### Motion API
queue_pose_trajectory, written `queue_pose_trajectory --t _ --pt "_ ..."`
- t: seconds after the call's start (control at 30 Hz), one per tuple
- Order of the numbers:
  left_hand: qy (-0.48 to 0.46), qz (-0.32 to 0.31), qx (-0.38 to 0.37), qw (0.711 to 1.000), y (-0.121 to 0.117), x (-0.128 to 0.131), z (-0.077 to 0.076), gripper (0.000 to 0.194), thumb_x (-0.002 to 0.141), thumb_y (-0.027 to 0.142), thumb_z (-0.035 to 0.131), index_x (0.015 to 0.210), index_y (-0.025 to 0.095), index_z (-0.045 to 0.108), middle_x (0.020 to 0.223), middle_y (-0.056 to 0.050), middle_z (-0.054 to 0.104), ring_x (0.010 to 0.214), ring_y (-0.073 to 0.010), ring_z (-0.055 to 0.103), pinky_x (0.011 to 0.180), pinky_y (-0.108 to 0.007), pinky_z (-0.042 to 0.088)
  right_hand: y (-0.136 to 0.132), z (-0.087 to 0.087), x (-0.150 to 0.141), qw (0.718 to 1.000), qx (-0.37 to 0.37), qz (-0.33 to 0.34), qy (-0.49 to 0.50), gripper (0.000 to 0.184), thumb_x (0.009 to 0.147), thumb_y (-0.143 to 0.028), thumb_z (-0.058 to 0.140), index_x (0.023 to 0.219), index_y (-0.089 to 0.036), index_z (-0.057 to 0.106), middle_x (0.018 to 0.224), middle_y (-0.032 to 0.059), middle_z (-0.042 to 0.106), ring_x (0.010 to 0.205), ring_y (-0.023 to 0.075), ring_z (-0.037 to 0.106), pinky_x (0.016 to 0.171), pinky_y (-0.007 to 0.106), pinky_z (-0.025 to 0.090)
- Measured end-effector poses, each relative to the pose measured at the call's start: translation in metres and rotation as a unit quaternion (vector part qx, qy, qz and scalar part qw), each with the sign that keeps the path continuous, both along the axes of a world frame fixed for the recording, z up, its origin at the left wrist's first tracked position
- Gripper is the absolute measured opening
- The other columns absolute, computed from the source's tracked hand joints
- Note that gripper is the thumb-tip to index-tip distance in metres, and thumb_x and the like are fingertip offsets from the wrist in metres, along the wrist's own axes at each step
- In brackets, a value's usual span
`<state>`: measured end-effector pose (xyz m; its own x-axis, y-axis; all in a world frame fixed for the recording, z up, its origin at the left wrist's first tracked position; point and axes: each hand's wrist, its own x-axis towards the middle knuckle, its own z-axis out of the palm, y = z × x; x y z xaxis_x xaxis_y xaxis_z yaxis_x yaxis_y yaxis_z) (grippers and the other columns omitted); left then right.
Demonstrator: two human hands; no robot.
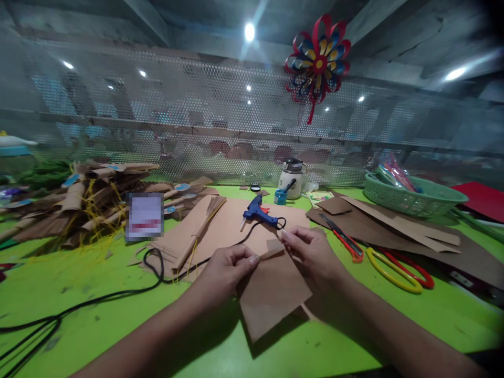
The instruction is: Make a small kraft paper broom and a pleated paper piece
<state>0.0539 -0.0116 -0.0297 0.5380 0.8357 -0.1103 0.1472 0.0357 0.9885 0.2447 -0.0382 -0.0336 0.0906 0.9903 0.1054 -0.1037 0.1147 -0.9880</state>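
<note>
A square of brown kraft paper (pixel 275 296) is held up at its top edge, tilted above the green table. My left hand (pixel 228 268) pinches its upper left corner between thumb and fingers. At the upper right corner, my right hand (pixel 311 254) pinches the same sheet. A small strip along the top edge looks folded over. Just beyond my hands lies a blue hot glue gun (pixel 259 211) with a black cord, resting on a larger sheet of light brown paper (pixel 240 205). Left of it lies a rolled paper bundle (pixel 197 236) with yellow string.
Many rolled paper bundles (pixel 74 202) with yellow strings are piled on the left. Black cable (pixel 106 295) crosses the table's left side. To the right are a utility knife (pixel 342 239), scissors (pixel 396 270), brown sheets (pixel 425 247) and a green basket (pixel 413 197). A jar (pixel 292 178) stands behind.
</note>
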Motion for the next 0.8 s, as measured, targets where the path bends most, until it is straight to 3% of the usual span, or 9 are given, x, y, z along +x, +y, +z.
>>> queue_pose_trajectory --t 0.1,0.17,0.33,0.57,0.8 --pt "-0.016 -0.008 0.003 1.0 -0.0022 0.0029 0.0011 0.044 0.066 0.057 0.064 0.068 0.015 0.052 0.052 0.006 0.044 0.046 -0.0074 0.038 0.046 -0.02 0.026 -0.0031 -0.0001 -0.0051 0.998 -0.002 0.061 -0.005 0.031 0.074 -0.043 0.07 0.087 -0.016 0.064 0.076 0.0019 0.058 0.065 0.0117 0.051 0.059 0.024 0.039" --pt "-0.018 -0.008 0.007 1.0 -0.0037 0.0047 0.0022 0.044 0.066 0.057 0.065 0.068 0.015 0.052 0.051 0.006 0.044 0.046 -0.0078 0.038 0.046 -0.021 0.027 -0.0057 0.0008 -0.0082 0.996 -0.009 0.081 -0.029 0.03 0.07 -0.04 0.074 0.082 -0.015 0.064 0.076 0.0016 0.059 0.066 0.0121 0.051 0.059 0.024 0.039" --pt "-0.009 -0.007 0.03 0.999 -0.0056 0.0054 0.0018 0.039 0.07 0.052 0.062 0.067 0.014 0.054 0.053 0.005 0.044 0.048 -0.0079 0.038 0.046 -0.02 0.027 -0.0075 0.0026 -0.0093 0.997 -0.007 0.044 -0.067 0.033 0.064 -0.04 0.077 0.059 -0.013 0.059 0.058 -0.0019 0.052 0.054 0.0093 0.043 0.051 0.023 0.033" --pt "0.025 -0.024 0.078 0.996 -0.0055 0.0028 0.0028 0.035 0.076 0.048 0.056 0.065 0.015 0.053 0.056 0.004 0.043 0.051 -0.0091 0.038 0.047 -0.021 0.027 -0.0074 -0.0011 -0.0091 0.998 -0.032 0.047 -0.028 0.032 0.066 -0.038 0.076 0.057 -0.013 0.057 0.054 -0.0035 0.048 0.05 0.0071 0.039 0.048 0.021 0.029" --pt "0.076 -0.016 0.152 0.985 -0.0045 0.0011 0.0018 0.033 0.082 0.041 0.051 0.062 0.016 0.05 0.058 0.003 0.042 0.054 -0.0102 0.038 0.049 -0.021 0.028 -0.0086 -0.0012 -0.01 0.997 -0.06 0.049 0.013 0.037 0.06 -0.042 0.08 0.058 -0.013 0.057 0.053 -0.003 0.05 0.047 0.0084 0.043 0.046 0.023 0.033"
